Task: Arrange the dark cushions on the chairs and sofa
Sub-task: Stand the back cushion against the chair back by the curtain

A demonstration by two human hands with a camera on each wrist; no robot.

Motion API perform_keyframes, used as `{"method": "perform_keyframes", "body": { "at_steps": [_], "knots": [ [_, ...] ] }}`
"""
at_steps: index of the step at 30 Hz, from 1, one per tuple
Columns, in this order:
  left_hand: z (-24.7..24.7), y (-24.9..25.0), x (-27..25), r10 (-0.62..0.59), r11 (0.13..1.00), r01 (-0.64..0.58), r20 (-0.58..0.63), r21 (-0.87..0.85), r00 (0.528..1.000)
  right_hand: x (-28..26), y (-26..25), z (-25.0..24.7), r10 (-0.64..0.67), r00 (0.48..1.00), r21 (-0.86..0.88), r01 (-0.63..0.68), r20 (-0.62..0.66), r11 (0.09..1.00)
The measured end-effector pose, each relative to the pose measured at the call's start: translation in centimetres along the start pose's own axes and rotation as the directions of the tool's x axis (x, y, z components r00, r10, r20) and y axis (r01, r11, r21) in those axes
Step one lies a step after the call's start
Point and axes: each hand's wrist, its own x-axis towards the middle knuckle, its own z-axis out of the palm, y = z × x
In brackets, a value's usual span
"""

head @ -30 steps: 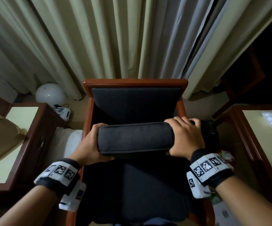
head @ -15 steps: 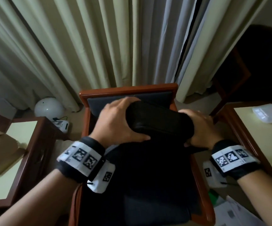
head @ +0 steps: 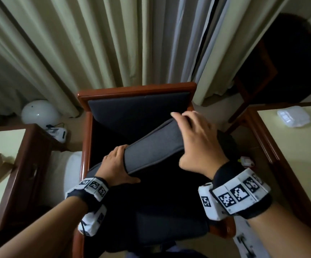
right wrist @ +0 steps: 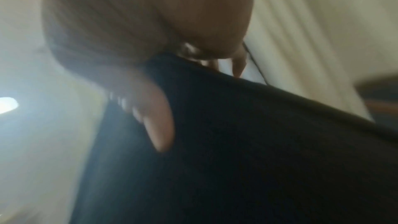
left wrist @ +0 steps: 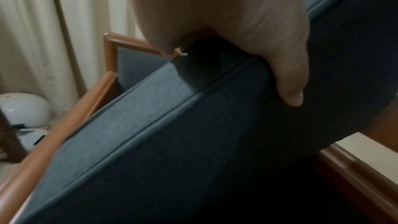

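Observation:
A dark grey seat cushion [head: 151,148] hangs tilted over the wooden armchair [head: 136,89], its right end higher than its left. My left hand [head: 116,164] grips the lower left end, thumb on the front face; the left wrist view shows that thumb [left wrist: 288,81] pressed into the cushion [left wrist: 150,134]. My right hand [head: 195,138] grips the raised right end with fingers curled over the top edge. In the blurred right wrist view the thumb [right wrist: 159,125] lies on the dark cushion [right wrist: 237,142]. The chair's dark back pad [head: 138,112] stands upright behind.
Pale curtains [head: 113,43] hang behind the chair. A wooden side table [head: 5,164] stands at the left, with a white dome lamp [head: 39,112] on the floor behind it. Another table [head: 290,146] at the right carries a clear plastic box [head: 293,116]. A dark chair [head: 281,62] stands far right.
The cushion has been turned from level to a slant: the left end dropped with my left hand, and my right hand lifted its end toward the chair back.

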Motion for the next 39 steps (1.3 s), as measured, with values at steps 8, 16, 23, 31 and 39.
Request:
{"method": "perform_keyframes", "body": {
  "at_steps": [8,16,23,31,39],
  "knots": [
    [0.5,0.3,0.3,0.070,0.979,-0.076,0.037,0.192,0.997,0.2,-1.0,0.6,0.087,0.992,-0.076,-0.094,-0.097,0.993],
    [-4.8,5.8,1.6,0.202,0.933,-0.184,-0.026,0.310,0.979,1.8,5.2,-2.1,0.182,0.938,0.263,-0.104,-0.296,0.959],
    [-6.4,4.0,0.8,0.136,0.938,-0.114,-0.046,0.327,0.990,1.2,5.5,0.7,0.229,0.933,0.432,-0.090,-0.279,0.897],
    [-2.0,-1.5,-1.8,-0.072,0.993,0.079,-0.092,0.082,0.993,3.2,2.3,4.1,0.173,0.968,0.339,-0.103,-0.183,0.935],
    [-0.5,-7.9,-4.6,-0.236,0.967,0.225,-0.087,-0.123,0.968,0.1,4.1,5.1,0.090,0.970,0.659,0.085,-0.228,0.748]
  ]
}}
